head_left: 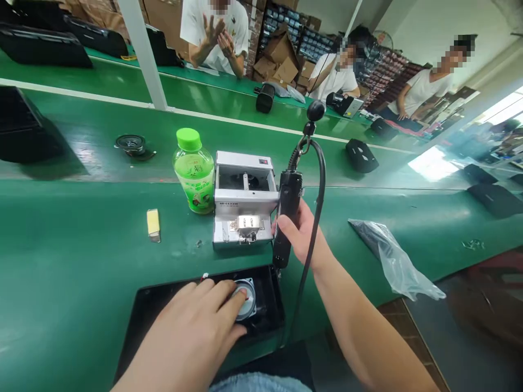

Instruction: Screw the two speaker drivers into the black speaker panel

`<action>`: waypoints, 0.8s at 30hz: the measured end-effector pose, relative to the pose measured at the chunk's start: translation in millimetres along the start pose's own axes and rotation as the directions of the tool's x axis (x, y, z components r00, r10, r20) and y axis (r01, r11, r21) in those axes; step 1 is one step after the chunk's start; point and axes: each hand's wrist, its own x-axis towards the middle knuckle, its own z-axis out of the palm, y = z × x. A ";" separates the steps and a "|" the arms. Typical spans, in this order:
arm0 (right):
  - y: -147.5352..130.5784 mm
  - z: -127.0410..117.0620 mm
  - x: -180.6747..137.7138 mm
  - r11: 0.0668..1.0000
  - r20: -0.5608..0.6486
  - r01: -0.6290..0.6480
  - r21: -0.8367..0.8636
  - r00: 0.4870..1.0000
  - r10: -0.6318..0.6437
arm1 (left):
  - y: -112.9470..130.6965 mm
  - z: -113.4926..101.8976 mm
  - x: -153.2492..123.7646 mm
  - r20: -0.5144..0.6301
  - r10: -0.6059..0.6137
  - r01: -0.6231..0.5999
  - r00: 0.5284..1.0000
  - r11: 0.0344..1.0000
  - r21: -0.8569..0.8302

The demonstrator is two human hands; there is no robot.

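My right hand (pixel 301 234) is closed around a black electric screwdriver (pixel 288 209). The tool stands almost vertical, its tip down near the far right corner of an open black speaker housing (pixel 265 318), and its cable hangs from a hook above. My left hand (pixel 200 321) lies over the housing with fingers bent, gripping a small round speaker (pixel 248 306) seated inside. The hand hides much of the housing's left part and some of the speaker. Just beyond the housing sits a silver screw feeder (pixel 245 204), close to the left of the screwdriver.
A green-capped bottle (pixel 194 171) touches the feeder's left side. A yellow lighter (pixel 153 224) lies farther left, with a loose speaker (pixel 131 144) behind. A plastic bag (pixel 394 258) and scattered screws (pixel 473 245) are at right. Black housings line the conveyor; people work opposite.
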 end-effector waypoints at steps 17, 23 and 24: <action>-107.9 56.7 34.5 0.878 -0.127 0.348 0.329 0.938 -0.324 | -2.4 3.1 18.0 0.402 -0.166 0.254 0.900 0.951 -0.175; -85.1 70.0 42.0 0.904 -0.039 0.230 0.359 0.972 -0.232 | -1.4 10.0 15.3 0.411 -0.164 0.273 0.897 0.936 -0.223; -85.4 70.4 41.4 0.900 -0.054 0.221 0.376 0.975 -0.216 | -1.6 10.2 15.1 0.406 -0.158 0.267 0.900 0.937 -0.226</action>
